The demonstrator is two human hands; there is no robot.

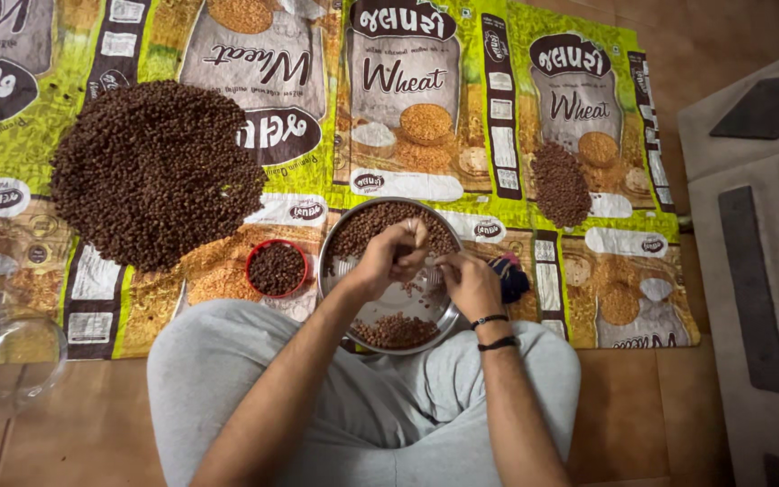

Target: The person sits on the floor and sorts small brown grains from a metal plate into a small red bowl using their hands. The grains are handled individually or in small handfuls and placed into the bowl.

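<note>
Head view of a seated person, legs crossed on the floor. Left hand (388, 259), its grip pinched on a few brown grains, hovers over the steel plate (334, 263); right hand (469, 284), fingers curled in a loose grip, touches grains at the plate's 3 o'clock side, whether it grasps any cannot be told. Brown grains (380, 222) fill the plate's 12 o'clock part, with more at 6 o'clock. Red bowl (276, 268) of grains stands just beside the plate at 9 o'clock. Large grain heap (157, 171) lies at 10 o'clock and small heap (560, 183) at 2 o'clock, both on the printed sack mat (516, 108).
</note>
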